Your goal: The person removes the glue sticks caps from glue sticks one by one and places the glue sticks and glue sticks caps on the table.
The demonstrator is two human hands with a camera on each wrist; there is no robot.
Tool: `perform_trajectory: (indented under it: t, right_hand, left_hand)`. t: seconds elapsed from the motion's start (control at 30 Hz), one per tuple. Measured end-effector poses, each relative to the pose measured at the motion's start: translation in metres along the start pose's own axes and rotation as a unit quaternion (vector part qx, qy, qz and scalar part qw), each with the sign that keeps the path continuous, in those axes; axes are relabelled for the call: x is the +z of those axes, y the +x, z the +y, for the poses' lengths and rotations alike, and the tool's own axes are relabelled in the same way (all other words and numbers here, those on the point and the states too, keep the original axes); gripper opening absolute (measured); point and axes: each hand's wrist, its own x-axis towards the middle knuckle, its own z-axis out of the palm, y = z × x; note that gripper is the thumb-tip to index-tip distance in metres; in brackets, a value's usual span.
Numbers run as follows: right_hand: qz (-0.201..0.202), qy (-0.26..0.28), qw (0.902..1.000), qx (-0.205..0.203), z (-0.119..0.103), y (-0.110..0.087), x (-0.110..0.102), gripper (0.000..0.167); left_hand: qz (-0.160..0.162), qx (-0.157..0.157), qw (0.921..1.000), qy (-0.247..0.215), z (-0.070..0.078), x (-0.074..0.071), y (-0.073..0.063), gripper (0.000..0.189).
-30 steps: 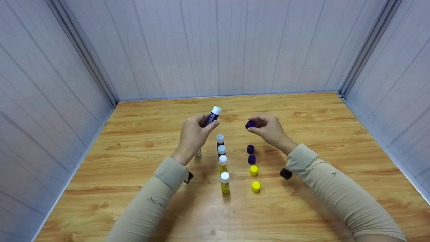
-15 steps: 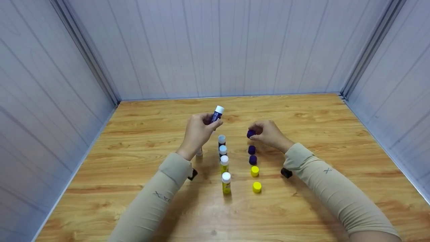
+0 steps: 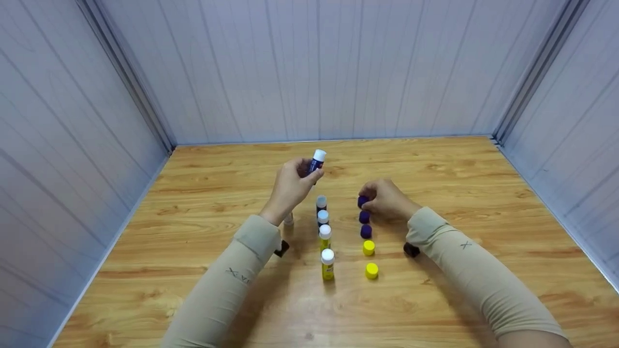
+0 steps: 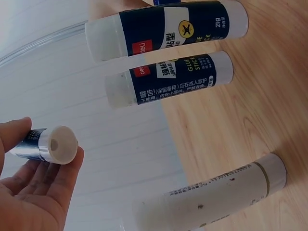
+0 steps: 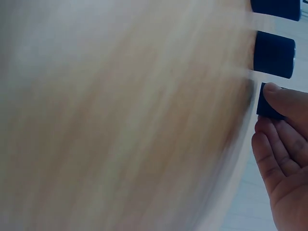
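My left hand [image 3: 292, 186] grips an uncapped navy glue stick [image 3: 316, 162] above the table, its white end tilted up. Thumb and fingers of my right hand [image 3: 388, 199] pinch a dark blue cap [image 3: 362, 201] at the far end of a row of caps. Nearer in that row come a dark blue cap [image 3: 364, 217] and another dark blue cap [image 3: 366, 232]. Two navy glue sticks [image 4: 175, 79] stand near my left hand, lined up with a yellow glue stick [image 3: 328, 268] and a second yellow one.
A yellow cap [image 3: 369, 248] and a nearer yellow cap [image 3: 372, 271] continue the cap row. A white tube [image 4: 216, 197] stands left of the glue sticks, partly hidden by my left wrist in the head view. Pale panel walls [image 3: 309, 72] enclose the wooden table [image 3: 435, 299] at back and sides.
My right hand has come down and nearer with the dark blue cap, to the end of the cap row. My left hand has shifted slightly right, still holding the glue stick.
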Motion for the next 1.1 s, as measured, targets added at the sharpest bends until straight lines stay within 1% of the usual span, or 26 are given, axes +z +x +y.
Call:
perform_trajectory:
  t: [0.13, 0.23, 0.37, 0.47, 0.53, 0.63, 0.7, 0.83, 0.97, 1.03, 1.1]
  right_hand:
    - [-0.009, 0.002, 0.9999, 0.010, -0.001, 0.001, 0.000, 0.026]
    - [-0.011, -0.003, 0.9998, 0.013, -0.003, 0.001, 0.000, 0.025]
    - [-0.013, -0.008, 0.9997, 0.018, -0.005, 0.002, -0.001, 0.025]
    - [-0.013, -0.007, 0.9997, 0.021, -0.005, 0.002, -0.001, 0.024]
    - [-0.012, -0.006, 0.9997, 0.018, -0.004, 0.002, -0.001, 0.024]
    - [-0.011, -0.007, 0.9998, 0.013, -0.004, 0.003, -0.001, 0.023]
    - [-0.010, -0.010, 0.9998, 0.011, -0.004, 0.003, -0.002, 0.024]
    - [-0.012, -0.010, 0.9997, 0.020, -0.005, 0.002, -0.002, 0.025]
    - [-0.013, -0.011, 0.9996, 0.024, -0.006, 0.002, -0.002, 0.026]
    - [-0.014, -0.013, 0.9995, 0.024, -0.006, 0.002, -0.001, 0.026]
    - [-0.015, -0.015, 0.9995, 0.025, -0.005, 0.002, -0.001, 0.025]
  left_hand:
    - [0.003, 0.002, 0.9999, -0.013, -0.001, 0.001, 0.005, 0.034]
    - [0.012, 0.004, 0.9996, -0.025, -0.001, 0.003, 0.008, 0.030]
    - [0.018, 0.002, 0.9986, -0.049, -0.002, 0.008, 0.012, 0.025]
    - [0.022, -0.005, 0.9985, -0.049, -0.002, 0.013, 0.013, 0.024]
    - [0.027, -0.006, 0.9990, -0.035, -0.002, 0.015, 0.013, 0.023]
    - [0.033, -0.004, 0.9994, -0.001, -0.002, 0.017, 0.013, 0.022]
    - [0.034, -0.002, 0.9993, 0.019, -0.002, 0.018, 0.013, 0.022]
    - [0.029, 0.000, 0.9973, 0.067, -0.004, 0.020, 0.012, 0.023]
    - [0.026, 0.000, 0.9917, 0.126, -0.006, 0.021, 0.011, 0.024]
    - [0.022, 0.000, 0.9871, 0.158, -0.007, 0.022, 0.011, 0.025]
    - [0.011, -0.002, 0.9825, 0.186, -0.008, 0.022, 0.012, 0.024]
